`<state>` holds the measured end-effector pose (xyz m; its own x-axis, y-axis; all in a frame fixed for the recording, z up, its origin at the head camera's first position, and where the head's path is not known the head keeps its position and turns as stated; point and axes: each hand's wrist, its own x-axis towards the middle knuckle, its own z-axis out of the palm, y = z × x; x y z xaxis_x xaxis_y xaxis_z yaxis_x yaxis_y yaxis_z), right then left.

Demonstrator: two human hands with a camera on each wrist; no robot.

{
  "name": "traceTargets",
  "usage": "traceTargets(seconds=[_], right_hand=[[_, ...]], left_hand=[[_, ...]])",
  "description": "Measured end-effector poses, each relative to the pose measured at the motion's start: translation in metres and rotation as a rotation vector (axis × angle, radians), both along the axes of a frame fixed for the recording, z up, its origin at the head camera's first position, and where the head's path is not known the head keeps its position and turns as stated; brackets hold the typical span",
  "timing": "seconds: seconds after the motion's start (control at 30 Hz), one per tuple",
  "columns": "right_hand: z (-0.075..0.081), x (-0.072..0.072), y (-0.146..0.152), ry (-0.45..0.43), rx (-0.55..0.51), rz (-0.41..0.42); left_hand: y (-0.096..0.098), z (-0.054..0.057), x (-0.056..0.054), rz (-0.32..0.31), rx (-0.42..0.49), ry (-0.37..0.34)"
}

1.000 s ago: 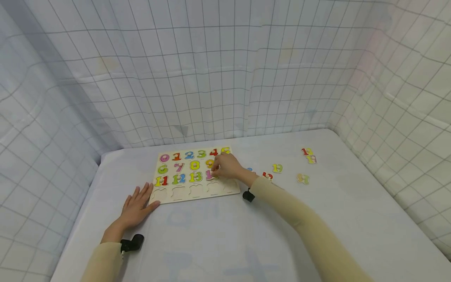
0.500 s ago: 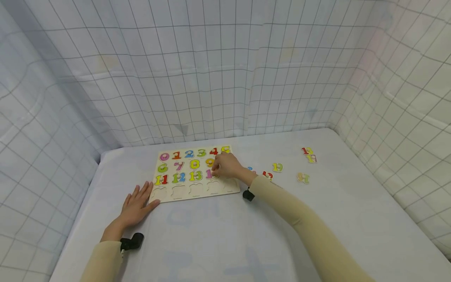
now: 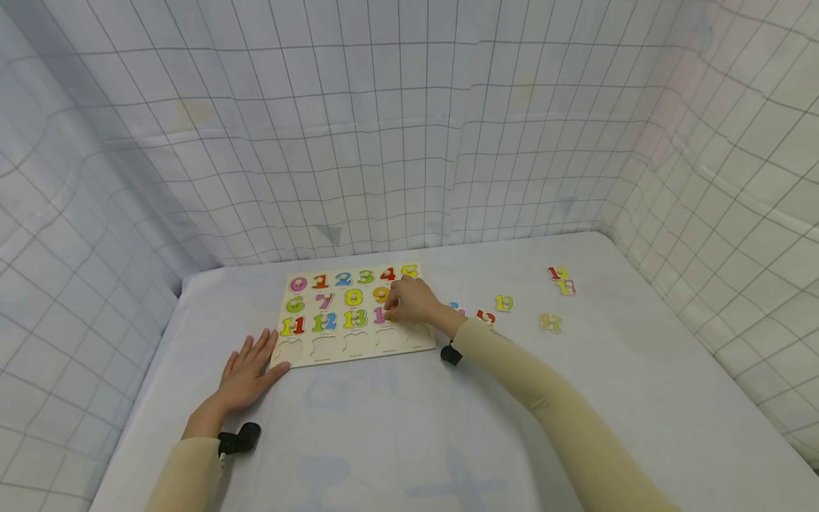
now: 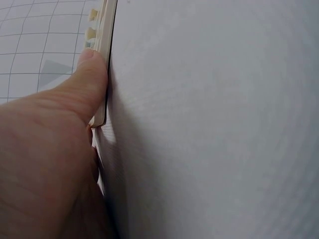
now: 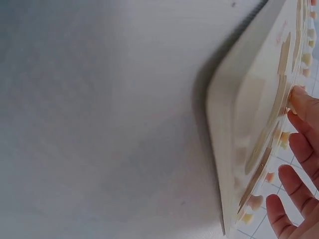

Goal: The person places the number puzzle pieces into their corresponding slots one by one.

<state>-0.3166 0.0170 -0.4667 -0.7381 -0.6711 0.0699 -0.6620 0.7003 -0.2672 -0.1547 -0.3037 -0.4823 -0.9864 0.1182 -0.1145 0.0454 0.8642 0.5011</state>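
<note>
A wooden number puzzle board (image 3: 339,360) lies on the table, with knobbed number pieces seated in its upper rows. My left hand (image 3: 246,377) rests beside its near left corner, fingers spread. In the left wrist view, the thumb (image 4: 92,74) presses against the board's edge. Over the board's right side, my right hand (image 3: 416,302) pinches the knob of a number piece (image 3: 378,315) with a pink 1; its other digit is mostly hidden by the fingers. The right wrist view shows thumb and forefinger together at the knob, the other fingers (image 5: 296,186) held apart.
Cut-out recesses (image 3: 355,345) run along the board's near row. Right of it lie loose number pieces: a green-yellow one (image 3: 504,304), a red one (image 3: 486,318) partly behind the sleeve, a pale orange-green one (image 3: 550,323), and two overlapping farther back (image 3: 566,287). Gridded cloth (image 3: 409,142) surrounds the table.
</note>
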Motion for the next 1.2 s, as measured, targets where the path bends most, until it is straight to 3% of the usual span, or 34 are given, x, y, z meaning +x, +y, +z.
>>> traceTargets(seconds=[0.3,0.43,0.63,0.77,0.93,1.2], right_hand=[[0.008,-0.002,0.016,-0.033,-0.048,-0.011],[0.021,-0.007,0.043,-0.080,-0.134,-0.026],[0.028,-0.014,0.096,-0.179,-0.157,-0.104],[0.025,-0.014,0.128,-0.276,-0.153,-0.141],[0.016,-0.012,0.161,-0.334,-0.130,-0.164],[0.010,-0.005,0.184,-0.409,-0.135,-0.154]], left_hand=[[0.001,-0.002,-0.001,-0.004,0.010,-0.004],[0.001,-0.002,-0.001,-0.007,-0.012,0.000],[-0.001,0.000,-0.001,-0.007,-0.013,0.003],[-0.002,0.001,0.000,-0.007,-0.011,-0.002],[-0.003,0.000,0.000,-0.008,-0.001,-0.001],[0.000,-0.001,0.000,-0.013,0.012,0.003]])
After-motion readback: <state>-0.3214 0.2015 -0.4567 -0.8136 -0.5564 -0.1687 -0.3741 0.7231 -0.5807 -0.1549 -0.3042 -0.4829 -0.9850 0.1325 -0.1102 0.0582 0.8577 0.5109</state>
